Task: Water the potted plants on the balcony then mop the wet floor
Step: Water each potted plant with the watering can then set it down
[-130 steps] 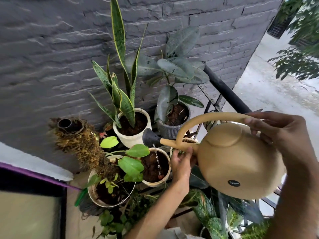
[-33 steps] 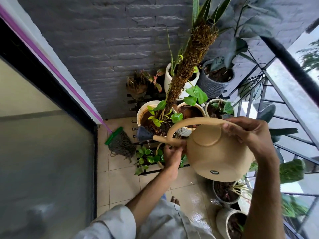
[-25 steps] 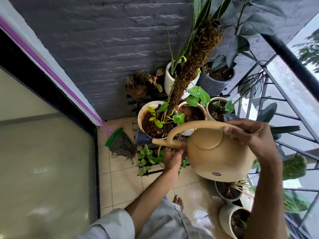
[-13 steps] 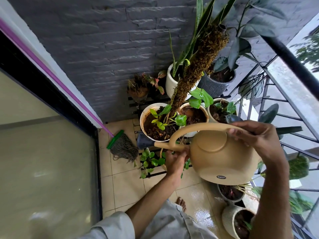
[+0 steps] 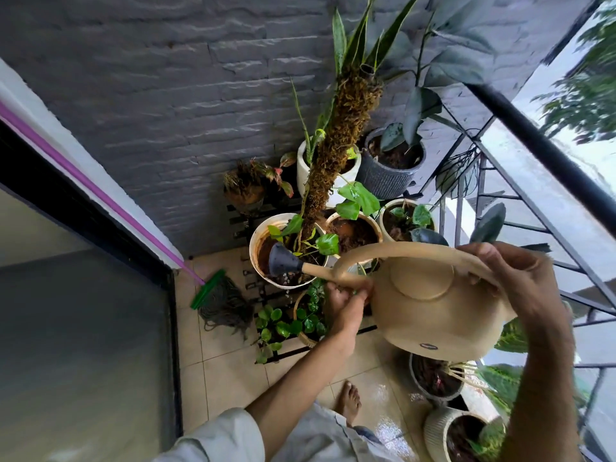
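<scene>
Watering can [image 5: 436, 311]: tan, round-bodied, with arched handle and dark rose head [image 5: 281, 261]; held tilted, spout toward the wall. The rose sits over the white pot [image 5: 256, 238] holding the moss pole [image 5: 336, 145]; droplets show just beneath it.

Right hand [image 5: 510, 275]: fingers closed around the rear of the arched handle, above the can's body.

Left hand [image 5: 346, 295]: closed on the base of the spout where it meets the body, supporting it from below.

Potted plants: a cluster on a black slatted stand [image 5: 240, 221] against the grey brick wall [image 5: 166, 95]; two further pots [image 5: 433, 425] on the floor beside the railing [image 5: 540, 151].

Mop [image 5: 223, 301]: green head, grey strands, purple handle; leans against the wall, its strands on the tiles left of the stand.

Floor tiles [image 5: 380, 395]: beige, glossy and wet near the person's bare foot [image 5: 350, 401].
</scene>
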`<state>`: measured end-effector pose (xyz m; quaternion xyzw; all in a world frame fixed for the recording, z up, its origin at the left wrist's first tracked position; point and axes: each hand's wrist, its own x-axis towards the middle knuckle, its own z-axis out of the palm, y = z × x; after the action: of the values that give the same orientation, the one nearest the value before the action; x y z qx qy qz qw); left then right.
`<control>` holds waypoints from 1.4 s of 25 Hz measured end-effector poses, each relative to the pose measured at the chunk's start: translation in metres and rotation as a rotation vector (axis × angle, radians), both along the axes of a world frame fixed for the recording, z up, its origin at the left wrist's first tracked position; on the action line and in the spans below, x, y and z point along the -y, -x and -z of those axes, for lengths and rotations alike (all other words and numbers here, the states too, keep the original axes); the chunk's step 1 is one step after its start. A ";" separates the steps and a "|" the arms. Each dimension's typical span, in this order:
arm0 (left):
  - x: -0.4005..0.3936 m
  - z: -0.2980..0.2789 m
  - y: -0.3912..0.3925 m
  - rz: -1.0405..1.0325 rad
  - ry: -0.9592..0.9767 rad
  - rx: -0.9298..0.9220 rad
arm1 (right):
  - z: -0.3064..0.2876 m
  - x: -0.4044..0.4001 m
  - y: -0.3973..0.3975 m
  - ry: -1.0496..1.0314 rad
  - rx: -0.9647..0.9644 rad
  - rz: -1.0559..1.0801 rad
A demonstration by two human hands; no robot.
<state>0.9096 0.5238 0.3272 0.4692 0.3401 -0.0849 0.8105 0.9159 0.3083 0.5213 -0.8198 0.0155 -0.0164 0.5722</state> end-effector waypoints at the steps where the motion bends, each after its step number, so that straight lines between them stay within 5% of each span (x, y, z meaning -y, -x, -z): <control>1: 0.010 -0.001 -0.002 0.008 0.014 0.007 | -0.003 0.010 0.000 -0.004 -0.002 0.000; 6: 0.064 -0.004 -0.001 0.058 0.038 -0.017 | -0.010 0.056 -0.001 0.130 -0.030 -0.005; 16: 0.133 -0.008 0.003 0.042 0.078 -0.031 | -0.004 0.123 -0.001 0.075 -0.038 0.038; 35: 0.123 -0.009 -0.033 -0.110 -0.105 -0.042 | 0.006 0.111 -0.067 0.050 0.027 -0.126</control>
<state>0.9425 0.4009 0.3359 0.4897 0.3865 -0.0322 0.7809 0.9834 0.1973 0.5151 -0.8329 -0.0442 0.0082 0.5516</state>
